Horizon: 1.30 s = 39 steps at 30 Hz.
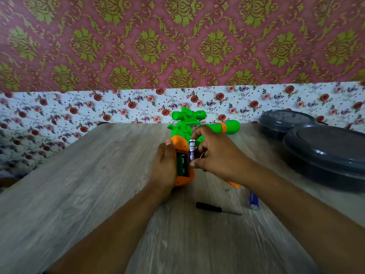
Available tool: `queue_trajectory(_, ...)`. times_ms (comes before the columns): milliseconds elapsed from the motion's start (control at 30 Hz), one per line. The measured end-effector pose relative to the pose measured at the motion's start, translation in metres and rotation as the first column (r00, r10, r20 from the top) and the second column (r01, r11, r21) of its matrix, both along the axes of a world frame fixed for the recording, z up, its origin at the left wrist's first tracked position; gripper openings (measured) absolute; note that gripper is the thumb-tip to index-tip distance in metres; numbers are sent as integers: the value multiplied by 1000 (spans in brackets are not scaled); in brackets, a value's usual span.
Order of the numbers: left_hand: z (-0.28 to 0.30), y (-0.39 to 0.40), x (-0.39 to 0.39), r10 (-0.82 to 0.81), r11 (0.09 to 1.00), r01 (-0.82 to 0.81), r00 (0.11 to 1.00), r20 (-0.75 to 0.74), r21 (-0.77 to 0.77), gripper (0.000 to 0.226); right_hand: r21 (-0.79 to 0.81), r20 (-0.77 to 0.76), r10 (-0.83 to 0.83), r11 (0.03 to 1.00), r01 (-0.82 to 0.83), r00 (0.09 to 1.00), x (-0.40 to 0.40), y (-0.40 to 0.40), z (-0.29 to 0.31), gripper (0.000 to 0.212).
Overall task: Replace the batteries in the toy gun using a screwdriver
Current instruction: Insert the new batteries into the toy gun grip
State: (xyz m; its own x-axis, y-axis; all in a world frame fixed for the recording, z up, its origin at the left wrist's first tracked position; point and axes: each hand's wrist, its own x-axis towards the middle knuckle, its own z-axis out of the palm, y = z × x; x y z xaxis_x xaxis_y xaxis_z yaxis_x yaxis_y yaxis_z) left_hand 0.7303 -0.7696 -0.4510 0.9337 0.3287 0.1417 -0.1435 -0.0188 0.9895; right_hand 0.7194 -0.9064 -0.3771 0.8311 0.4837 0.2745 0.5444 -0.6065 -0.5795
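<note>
A: What's lying nearest on the grey wood-grain table (79,175)?

B: A small black-handled screwdriver (212,209) is lying unused, and just beside it a blue cylindrical battery (253,200) is peeking out from behind the right forearm. An orange plastic piece (234,183), probably the cover, is showing under the right wrist.

A: And the hands?

B: The left hand (165,167) is gripping the orange handle of the green-and-orange plastic toy gun (182,155), whose compartment is facing up, open. The right hand (215,155) is pinching a blue-and-silver battery (192,151) between thumb and fingertips, right at the compartment's edge.

A: So batteries are going in?

B: In or out, I can't tell. Seating one would need matching polarity and pressing against the spring.

A: Beyond?

B: Two dark grey round lidded containers (325,149) are sitting at the right.
</note>
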Motion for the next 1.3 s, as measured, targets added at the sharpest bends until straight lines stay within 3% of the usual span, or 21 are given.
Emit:
queue_trajectory(67,-7,2,4,-25,1000,25,1000,-8,-8,82,128,7,-62,990,61,998,1,5,-8,50)
queue_trajectory(167,-14,5,9,-89,996,88,995,-41,-26,93,203,18,-122,972,116,992,1,12,-18,48)
queue_trajectory(300,-2,1,0,-111,993,110,993,-28,-52,99,199,96,-175,968,154,980,-3,18,-24,45)
queue_trajectory(733,1,1,-9,-146,986,148,989,32,-82,83,79,239,-153,987,138,959,-16,24,-36,30)
queue_trajectory(867,0,2,-7,-130,986,129,991,-7,-105,93,-23,291,-91,995,102,952,-18,24,-40,37)
queue_trajectory(1033,1,3,-6,-130,982,125,991,-31,-139,99,7,350,-70,997,72,934,-18,24,-43,43)
queue_trajectory(1100,2,2,-5,-126,985,122,992,-26,-118,85,16,321,-73,997,71,944,-18,24,-43,46)
queue_trajectory(1200,3,-2,-6,-60,996,61,998,18,-59,24,11,332,-78,997,79,940,-18,25,-40,42)
queue_trajectory(1300,4,-5,-7,-74,995,75,997,22,-63,17,-9,366,-69,997,78,928,-17,25,-39,37)
